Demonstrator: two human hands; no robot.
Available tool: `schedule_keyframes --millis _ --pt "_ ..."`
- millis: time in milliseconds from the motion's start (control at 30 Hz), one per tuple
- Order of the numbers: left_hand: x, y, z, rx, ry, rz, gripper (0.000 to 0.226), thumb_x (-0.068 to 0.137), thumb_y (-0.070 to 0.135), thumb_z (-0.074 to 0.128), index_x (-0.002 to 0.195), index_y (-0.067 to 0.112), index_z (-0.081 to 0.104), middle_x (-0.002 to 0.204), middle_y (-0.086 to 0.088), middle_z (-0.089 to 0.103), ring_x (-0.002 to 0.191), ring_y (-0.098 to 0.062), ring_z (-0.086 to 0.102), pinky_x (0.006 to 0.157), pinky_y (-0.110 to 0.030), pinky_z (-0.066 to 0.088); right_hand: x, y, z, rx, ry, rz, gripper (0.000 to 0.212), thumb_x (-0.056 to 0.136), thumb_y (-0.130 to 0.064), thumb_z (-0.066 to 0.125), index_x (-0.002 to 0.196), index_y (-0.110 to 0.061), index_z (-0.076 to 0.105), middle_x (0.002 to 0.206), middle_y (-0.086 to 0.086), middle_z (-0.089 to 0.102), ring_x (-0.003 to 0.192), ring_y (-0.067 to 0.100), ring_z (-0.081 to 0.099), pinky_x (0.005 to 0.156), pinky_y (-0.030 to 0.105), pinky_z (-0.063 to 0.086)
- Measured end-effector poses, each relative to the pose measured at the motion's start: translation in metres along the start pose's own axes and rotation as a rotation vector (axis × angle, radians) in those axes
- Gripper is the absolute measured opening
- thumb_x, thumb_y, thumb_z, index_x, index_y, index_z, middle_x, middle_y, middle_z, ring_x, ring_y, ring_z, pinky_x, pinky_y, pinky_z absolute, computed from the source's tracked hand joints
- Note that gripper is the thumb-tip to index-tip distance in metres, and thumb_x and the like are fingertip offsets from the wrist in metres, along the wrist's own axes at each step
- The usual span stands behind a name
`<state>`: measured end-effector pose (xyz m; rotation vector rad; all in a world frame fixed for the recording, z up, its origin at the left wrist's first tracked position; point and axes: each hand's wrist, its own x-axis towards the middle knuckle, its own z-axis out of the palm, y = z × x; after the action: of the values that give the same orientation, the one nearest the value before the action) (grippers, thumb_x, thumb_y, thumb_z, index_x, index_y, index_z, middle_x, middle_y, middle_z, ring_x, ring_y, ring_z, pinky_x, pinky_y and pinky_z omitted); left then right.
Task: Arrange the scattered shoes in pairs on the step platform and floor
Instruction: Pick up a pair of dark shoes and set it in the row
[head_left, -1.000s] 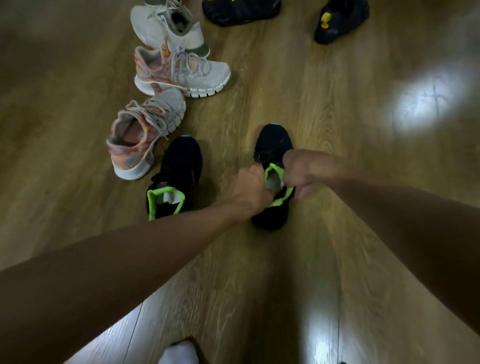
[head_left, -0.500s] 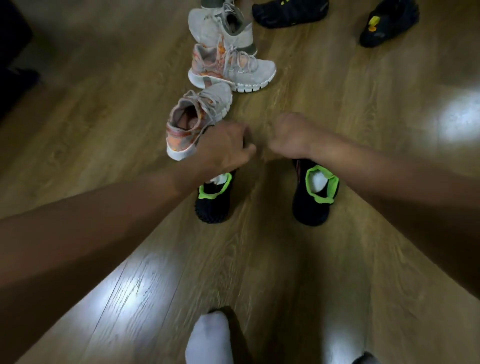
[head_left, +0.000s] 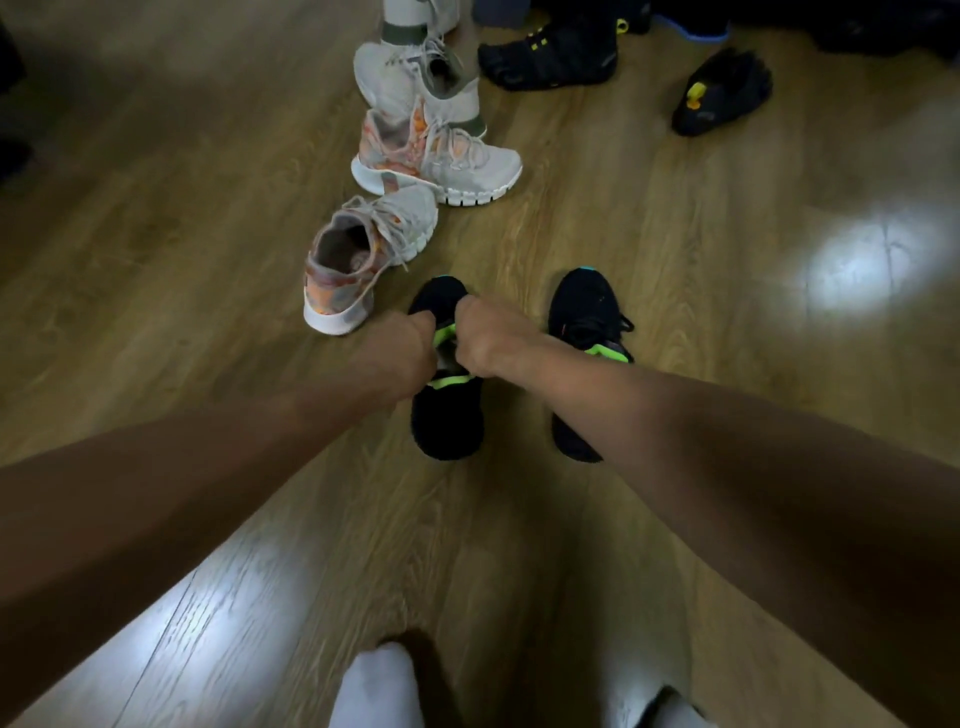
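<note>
Black shoe (head_left: 447, 415): your left hand (head_left: 410, 343) and right hand (head_left: 483, 338) now grip its collar. Its mate (head_left: 587, 312), released, sits just right.

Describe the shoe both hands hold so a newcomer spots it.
On the wooden floor, find the two black shoes with green collars. It is the left black shoe, nearest the pale orange-patterned sneaker; unlike its twin, the left hand and right hand grip its collar.

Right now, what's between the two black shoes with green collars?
Head view: bare wood floor lies between the left black shoe and the right black shoe. Only the right hand and its wrist cross above the gap.
</note>
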<state>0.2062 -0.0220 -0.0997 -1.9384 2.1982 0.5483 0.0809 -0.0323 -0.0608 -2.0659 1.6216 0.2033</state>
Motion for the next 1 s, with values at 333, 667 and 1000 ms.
schedule_keyframes --millis 333,667,1000 --pt "0.017 0.096 0.018 0.038 -0.073 0.025 0.073 0.096 0.012 0.046 0.151 0.009 -0.001 0.123 -0.027 0.053 0.108 -0.041 0.056 0.079 -0.042 0.044 -0.031 0.103 -0.026 0.059 0.095 -0.081 0.054 0.082 0.003 0.05 0.133 -0.014 0.052 0.127 0.008 0.06 0.116 0.024 0.056 0.096 0.034 0.048" --pt "0.012 0.082 0.015 -0.214 0.061 0.055 0.073 0.093 0.018 0.044 0.152 0.013 0.0 0.107 -0.025 0.058 0.081 -0.03 0.053 0.069 -0.038 0.042 -0.038 0.149 -0.021 0.422 -0.078 0.364 0.038 0.088 -0.011 0.051 0.127 -0.009 0.05 0.119 0.012 0.058 0.104 0.027 0.059 0.09 0.039 0.053" --pt "0.029 0.089 0.014 -0.295 -0.152 -0.132 0.025 0.09 0.01 0.052 0.112 0.001 0.046 0.093 -0.026 0.064 0.047 -0.018 0.054 0.028 -0.017 0.038 -0.038 0.158 0.012 0.377 -0.039 0.431 0.041 0.091 -0.008 0.052 0.131 -0.006 0.044 0.128 0.015 0.053 0.111 0.029 0.057 0.087 0.036 0.053"
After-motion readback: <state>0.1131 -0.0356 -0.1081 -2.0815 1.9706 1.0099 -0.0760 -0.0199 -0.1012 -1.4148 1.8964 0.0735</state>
